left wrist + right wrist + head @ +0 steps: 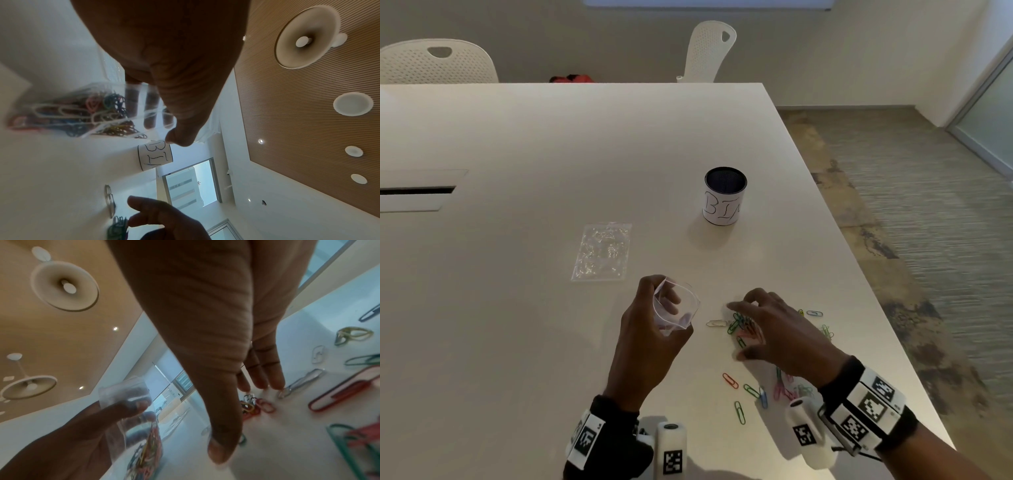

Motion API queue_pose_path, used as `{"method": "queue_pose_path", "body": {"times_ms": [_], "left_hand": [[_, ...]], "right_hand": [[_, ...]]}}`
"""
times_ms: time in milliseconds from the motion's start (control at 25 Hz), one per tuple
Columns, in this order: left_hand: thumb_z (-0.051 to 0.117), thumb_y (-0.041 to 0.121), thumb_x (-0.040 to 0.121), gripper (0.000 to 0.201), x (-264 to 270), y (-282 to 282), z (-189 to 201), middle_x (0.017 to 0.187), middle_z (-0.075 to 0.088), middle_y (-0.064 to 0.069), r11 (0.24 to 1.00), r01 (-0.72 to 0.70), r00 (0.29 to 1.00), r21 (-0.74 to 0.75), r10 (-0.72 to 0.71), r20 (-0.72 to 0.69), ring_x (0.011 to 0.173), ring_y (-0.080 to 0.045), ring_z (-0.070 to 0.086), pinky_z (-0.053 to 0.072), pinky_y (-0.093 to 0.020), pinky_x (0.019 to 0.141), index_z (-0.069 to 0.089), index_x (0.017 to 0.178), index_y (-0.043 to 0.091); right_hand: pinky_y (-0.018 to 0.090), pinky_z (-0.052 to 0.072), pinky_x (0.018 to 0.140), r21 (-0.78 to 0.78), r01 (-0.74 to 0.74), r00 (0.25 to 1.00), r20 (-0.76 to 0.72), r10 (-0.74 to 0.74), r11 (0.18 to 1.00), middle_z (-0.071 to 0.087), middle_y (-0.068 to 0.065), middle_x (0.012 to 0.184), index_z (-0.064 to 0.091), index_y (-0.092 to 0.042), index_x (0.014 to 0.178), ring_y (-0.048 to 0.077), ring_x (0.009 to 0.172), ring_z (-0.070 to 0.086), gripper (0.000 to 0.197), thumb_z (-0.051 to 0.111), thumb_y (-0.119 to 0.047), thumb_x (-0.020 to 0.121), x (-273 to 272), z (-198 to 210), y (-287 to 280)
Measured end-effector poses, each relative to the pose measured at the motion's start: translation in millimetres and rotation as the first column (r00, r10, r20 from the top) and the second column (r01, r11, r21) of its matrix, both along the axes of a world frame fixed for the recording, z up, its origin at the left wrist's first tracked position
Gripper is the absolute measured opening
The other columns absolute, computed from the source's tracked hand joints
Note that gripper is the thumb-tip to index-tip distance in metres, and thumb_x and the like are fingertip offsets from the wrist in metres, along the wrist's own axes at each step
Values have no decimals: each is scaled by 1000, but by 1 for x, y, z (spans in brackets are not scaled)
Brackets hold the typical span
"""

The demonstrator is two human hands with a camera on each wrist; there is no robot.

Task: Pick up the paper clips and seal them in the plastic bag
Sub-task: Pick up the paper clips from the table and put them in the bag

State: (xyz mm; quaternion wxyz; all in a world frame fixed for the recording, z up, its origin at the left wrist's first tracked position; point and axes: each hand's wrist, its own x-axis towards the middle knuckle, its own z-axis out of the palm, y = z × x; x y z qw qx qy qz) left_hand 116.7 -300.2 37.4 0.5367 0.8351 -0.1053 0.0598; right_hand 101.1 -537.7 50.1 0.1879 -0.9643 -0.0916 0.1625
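Observation:
My left hand (645, 325) grips a small clear plastic bag (676, 310), its mouth held open toward the right, just above the table. The left wrist view shows several coloured paper clips inside the bag (69, 110), with my thumb (180, 138) on its rim. My right hand (774, 325) hovers open with straight fingers over a cluster of paper clips (743, 329) on the white table. In the right wrist view its fingertips (275, 382) touch down beside a silver clip (300, 382) and a red cluster (254, 406). More clips (753, 394) lie scattered toward me.
A dark cup labelled "BIN" (725, 196) stands behind the hands. A flat clear plastic bag (602, 251) lies to the left of it. The table's right edge (866, 274) runs close past the clips. A cable slot (417, 190) is far left, chairs beyond.

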Motion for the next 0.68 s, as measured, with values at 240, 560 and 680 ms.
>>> {"method": "queue_pose_path", "body": {"times_ms": [240, 560, 680], "left_hand": [[85, 11, 79, 51, 0, 0, 0, 97, 65, 7, 1000, -4, 1000, -3, 4, 0, 91, -11, 65, 52, -8, 67, 51, 115, 23], [84, 11, 80, 50, -3, 3, 1, 98, 65, 6, 1000, 0, 1000, -19, 0, -7, 91, -16, 66, 54, -11, 68, 52, 116, 21], [84, 11, 80, 49, -4, 3, 0, 97, 65, 7, 999, 1, 1000, -33, -2, -17, 91, -15, 66, 56, -14, 69, 52, 115, 23]], "right_hand": [[26, 54, 93, -79, -108, 980, 162, 120, 991, 59, -6, 133, 65, -28, 132, 11, 114, 56, 32, 62, -24, 100, -12, -11, 11], [23, 56, 85, -113, -97, 977, 177, 116, 989, 64, -3, 110, 68, -22, 117, 9, 93, 62, 17, 58, -24, 102, -18, -7, 13], [18, 56, 75, -27, -8, 992, 123, 11, 1000, 68, -2, 102, 74, -17, 104, 7, 82, 65, 13, 62, -20, 101, -8, 0, 3]]}}
